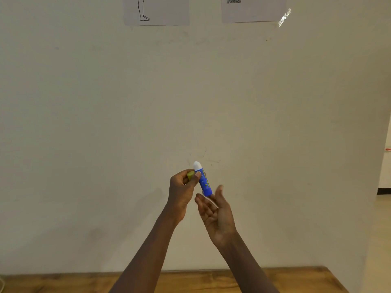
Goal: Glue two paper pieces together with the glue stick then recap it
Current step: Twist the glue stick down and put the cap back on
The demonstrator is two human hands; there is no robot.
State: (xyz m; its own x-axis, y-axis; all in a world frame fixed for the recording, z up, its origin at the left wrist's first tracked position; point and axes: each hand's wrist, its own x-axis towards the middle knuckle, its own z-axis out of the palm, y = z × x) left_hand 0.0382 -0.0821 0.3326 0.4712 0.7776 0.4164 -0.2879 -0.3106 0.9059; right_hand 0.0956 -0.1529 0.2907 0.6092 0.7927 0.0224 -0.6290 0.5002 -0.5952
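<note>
A blue glue stick stands nearly upright in front of the wall, with its white glue tip bare at the top. My left hand is closed around a green cap, and its thumb presses against the upper part of the stick. My right hand is palm up with its fingers spread, and the fingertips sit just under the stick's base. I cannot tell whether they touch it. A thin pale strip lies across the right fingers, and I cannot tell what it is. No paper pieces show in the hands.
A plain cream wall fills most of the view. Two printed sheets hang high on it, one with a leg drawing and one with a code pattern. A wooden tabletop runs along the bottom edge. A doorway opens at far right.
</note>
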